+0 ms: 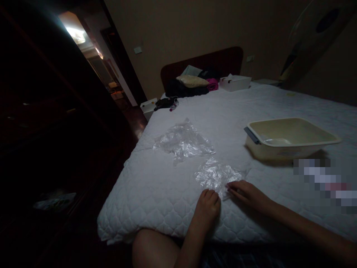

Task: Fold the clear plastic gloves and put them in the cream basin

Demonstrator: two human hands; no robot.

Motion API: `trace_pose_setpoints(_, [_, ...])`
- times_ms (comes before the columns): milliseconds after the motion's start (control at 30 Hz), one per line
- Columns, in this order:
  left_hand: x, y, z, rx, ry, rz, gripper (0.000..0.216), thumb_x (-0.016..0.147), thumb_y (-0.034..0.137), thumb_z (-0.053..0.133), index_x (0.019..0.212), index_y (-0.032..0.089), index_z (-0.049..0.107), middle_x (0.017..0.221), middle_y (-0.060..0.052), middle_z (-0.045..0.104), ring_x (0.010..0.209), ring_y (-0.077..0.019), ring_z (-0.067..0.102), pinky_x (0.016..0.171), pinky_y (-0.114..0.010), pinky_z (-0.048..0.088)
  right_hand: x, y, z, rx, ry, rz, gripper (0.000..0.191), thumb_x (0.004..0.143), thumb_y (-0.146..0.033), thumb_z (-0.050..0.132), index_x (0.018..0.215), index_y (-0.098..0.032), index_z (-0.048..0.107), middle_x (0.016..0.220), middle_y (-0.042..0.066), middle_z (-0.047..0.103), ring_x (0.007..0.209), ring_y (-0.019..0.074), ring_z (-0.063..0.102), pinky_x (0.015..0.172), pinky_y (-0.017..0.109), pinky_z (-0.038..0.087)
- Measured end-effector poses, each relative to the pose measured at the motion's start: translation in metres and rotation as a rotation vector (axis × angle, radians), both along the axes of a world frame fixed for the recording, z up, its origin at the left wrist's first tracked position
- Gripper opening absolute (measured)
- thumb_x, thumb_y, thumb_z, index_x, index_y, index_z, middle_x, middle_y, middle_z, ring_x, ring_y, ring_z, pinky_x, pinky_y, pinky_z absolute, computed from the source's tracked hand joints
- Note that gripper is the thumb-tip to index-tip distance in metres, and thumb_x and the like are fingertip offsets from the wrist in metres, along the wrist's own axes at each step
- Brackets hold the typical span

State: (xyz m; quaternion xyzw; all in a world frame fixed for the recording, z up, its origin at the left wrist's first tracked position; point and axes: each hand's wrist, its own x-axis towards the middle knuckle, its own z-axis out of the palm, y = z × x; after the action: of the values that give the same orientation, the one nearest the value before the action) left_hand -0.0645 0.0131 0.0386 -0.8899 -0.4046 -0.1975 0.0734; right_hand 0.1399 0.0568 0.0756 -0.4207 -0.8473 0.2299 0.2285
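Observation:
A small crumpled clear plastic bag (216, 175) lies on the white quilted mattress (156, 193) near its front edge. My right hand (247, 193) rests on the mattress with its fingertips pinching the bag's near corner. My left hand (208, 206) sits just left of that corner, fingers curled under, knuckles up; I cannot make out anything in it. A larger crumpled clear plastic bag (182, 141) lies further out on the mattress, apart from both hands.
A cream plastic basin (290, 139) with a dark handle stands on the mattress to the right. Dark clothes, a cushion (192, 80), a pink item and a white box (235, 82) lie by the headboard. Dark furniture fills the left; my knee (153, 247) shows below.

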Motion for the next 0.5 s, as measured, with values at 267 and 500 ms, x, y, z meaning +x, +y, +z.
trace_pose_setpoints(267, [0.0,-0.001,0.002,0.009,0.027,0.015,0.008,0.086,0.014,0.05,0.085,0.015,0.058,0.09,-0.005,0.059,0.097,-0.0187,0.052,0.092,-0.036,0.04,-0.015,0.025,-0.011,-0.098,0.039,-0.106,0.03,0.086,-0.037,0.046,0.107,-0.019,0.056,0.084,0.006,0.067,0.075,0.0199,0.062,0.069,0.033,0.047])
trace_pose_setpoints(500, [0.002,-0.002,0.005,0.031,0.017,0.042,0.026,0.087,0.017,0.05,0.113,0.018,0.051,0.09,-0.004,0.06,0.091,-0.0177,0.054,0.094,-0.041,0.038,-0.016,0.025,-0.02,-0.006,-0.048,-0.127,0.019,0.085,-0.032,0.047,0.097,-0.019,0.054,0.084,0.005,0.064,0.075,0.0196,0.059,0.067,0.033,0.045])
